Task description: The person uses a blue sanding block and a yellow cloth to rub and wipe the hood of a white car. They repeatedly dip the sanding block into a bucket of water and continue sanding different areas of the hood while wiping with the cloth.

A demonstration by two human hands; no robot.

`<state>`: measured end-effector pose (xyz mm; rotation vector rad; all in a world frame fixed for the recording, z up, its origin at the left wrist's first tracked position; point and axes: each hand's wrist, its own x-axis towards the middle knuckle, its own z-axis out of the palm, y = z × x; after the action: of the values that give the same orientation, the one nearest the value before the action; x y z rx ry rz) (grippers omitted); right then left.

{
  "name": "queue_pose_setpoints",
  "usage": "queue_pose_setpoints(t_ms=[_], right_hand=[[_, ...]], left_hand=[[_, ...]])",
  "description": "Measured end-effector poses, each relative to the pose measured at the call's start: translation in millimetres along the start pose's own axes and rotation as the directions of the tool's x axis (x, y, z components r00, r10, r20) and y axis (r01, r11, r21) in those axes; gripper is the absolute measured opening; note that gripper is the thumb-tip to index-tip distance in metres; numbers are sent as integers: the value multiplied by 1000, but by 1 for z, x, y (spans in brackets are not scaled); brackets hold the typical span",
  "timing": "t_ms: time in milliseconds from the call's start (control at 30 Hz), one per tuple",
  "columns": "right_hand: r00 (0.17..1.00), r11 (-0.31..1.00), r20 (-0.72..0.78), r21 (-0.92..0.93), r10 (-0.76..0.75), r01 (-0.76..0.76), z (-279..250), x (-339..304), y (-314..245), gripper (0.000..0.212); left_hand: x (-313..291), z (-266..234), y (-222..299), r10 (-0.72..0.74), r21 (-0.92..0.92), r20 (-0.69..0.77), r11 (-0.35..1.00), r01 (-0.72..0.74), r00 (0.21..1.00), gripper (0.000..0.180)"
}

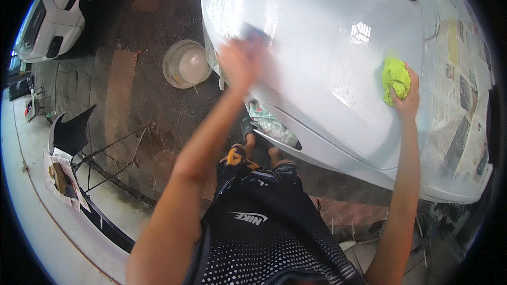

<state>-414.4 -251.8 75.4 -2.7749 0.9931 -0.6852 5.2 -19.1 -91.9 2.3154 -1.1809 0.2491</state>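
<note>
A light grey car hood (317, 31) spreads out in front of me, wet and shiny in patches. My left hand (237, 64), smeared by motion, presses a dark, flat pad (254, 34) against the hood near its front left edge. The blur hides the pad's exact kind and most of the fingers. Over on the right, my right hand (409, 94) grips a bunched lime-green microfiber cloth (394, 78), which rests on the hood's surface. The fingers wrap round the cloth's right and lower sides.
A round whitish bucket (170, 64) stands on the floor left of the hood. Newspaper (449, 105) masks the windshield area at right. Plastic sheeting (274, 129) fills the headlight opening. A metal stand (119, 145) and a black car part (69, 133) are at left, beyond them a white vehicle (63, 21).
</note>
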Motion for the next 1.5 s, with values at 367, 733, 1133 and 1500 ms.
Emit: queue_pose_setpoints(t_ms=[367, 733, 1133, 1500], right_hand=[[1000, 1000, -8, -18, 17, -17, 4, 11, -10, 72], [999, 999, -12, 19, 29, -29, 7, 11, -13, 70], [998, 1000, -64, 6, -15, 16, 13, 9, -12, 73], [975, 992, -183, 13, -124, 129, 26, 10, 4, 75]], left_hand=[[82, -5, -43, -431, 48, 77, 902, 428, 899, 38], [81, -19, -48, -360, 109, -23, 926, 360, 933, 38], [21, -57, -1, -353, 55, -16, 934, 354, 935, 32], [-96, -59, 141, 410, -10, 0, 912, -410, 912, 39]])
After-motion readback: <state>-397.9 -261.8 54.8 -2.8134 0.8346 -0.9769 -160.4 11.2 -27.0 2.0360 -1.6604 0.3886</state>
